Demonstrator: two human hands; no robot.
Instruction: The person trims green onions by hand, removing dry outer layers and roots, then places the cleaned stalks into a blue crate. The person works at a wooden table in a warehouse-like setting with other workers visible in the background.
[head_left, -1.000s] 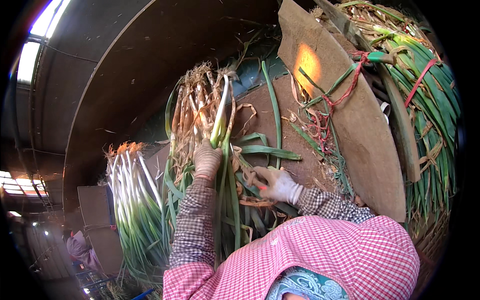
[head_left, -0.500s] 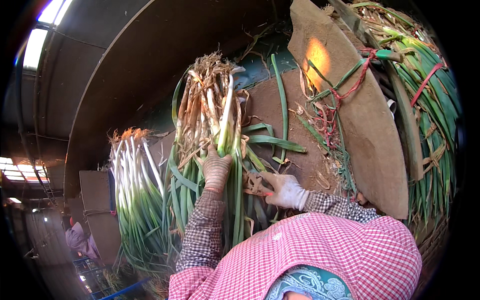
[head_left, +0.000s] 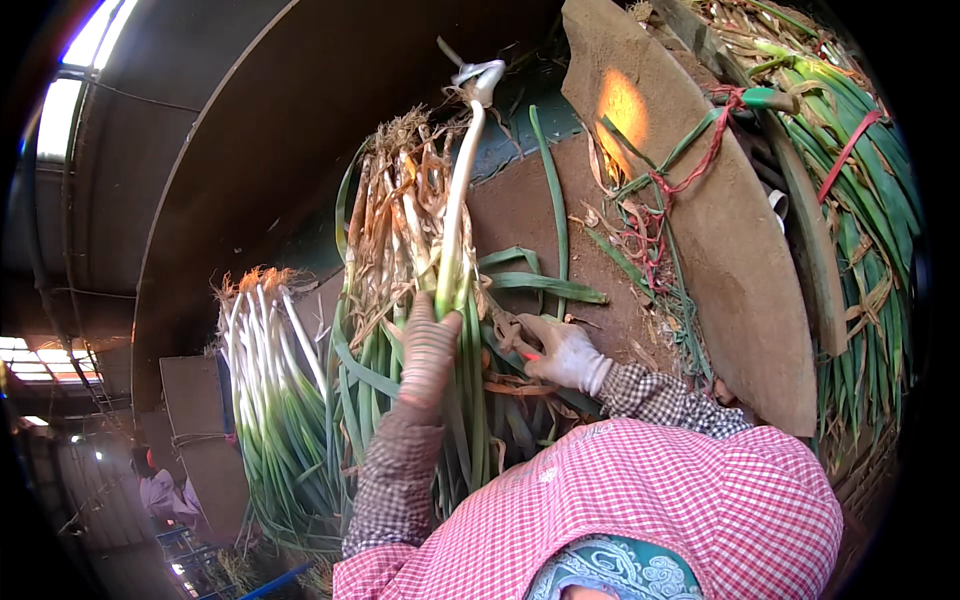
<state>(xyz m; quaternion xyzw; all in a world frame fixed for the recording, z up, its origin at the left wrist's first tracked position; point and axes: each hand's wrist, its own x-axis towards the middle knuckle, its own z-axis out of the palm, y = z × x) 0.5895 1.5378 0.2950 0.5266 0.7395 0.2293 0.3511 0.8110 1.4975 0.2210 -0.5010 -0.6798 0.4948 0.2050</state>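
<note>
My left hand (head_left: 430, 345), in a soiled glove, is closed round a green onion (head_left: 456, 215) where its white shank turns green. This stalk stands out above the others, with a pale, curled piece (head_left: 482, 80) at its far end. Beneath it lies a bunch of untrimmed green onions (head_left: 385, 215) with brown roots and dry skins. To the right, my right hand (head_left: 562, 355), in a whitish glove, is closed beside the leaves. Its brownish fingertips and a small red patch show, but what it grips cannot be made out.
Cleaner green onions (head_left: 265, 350) with white shanks lie at the left. A dusty upright board (head_left: 700, 210) stands on the right, with red twine (head_left: 690, 185) by it. Beyond it are tied green onions (head_left: 860, 220). Loose leaves (head_left: 550, 285) litter the brown surface. Another person (head_left: 165, 495) is far left.
The held green onion now reaches farther up, and a pale curled piece shows at its tip. Both hands keep nearly the same places; the view has shifted slightly.
</note>
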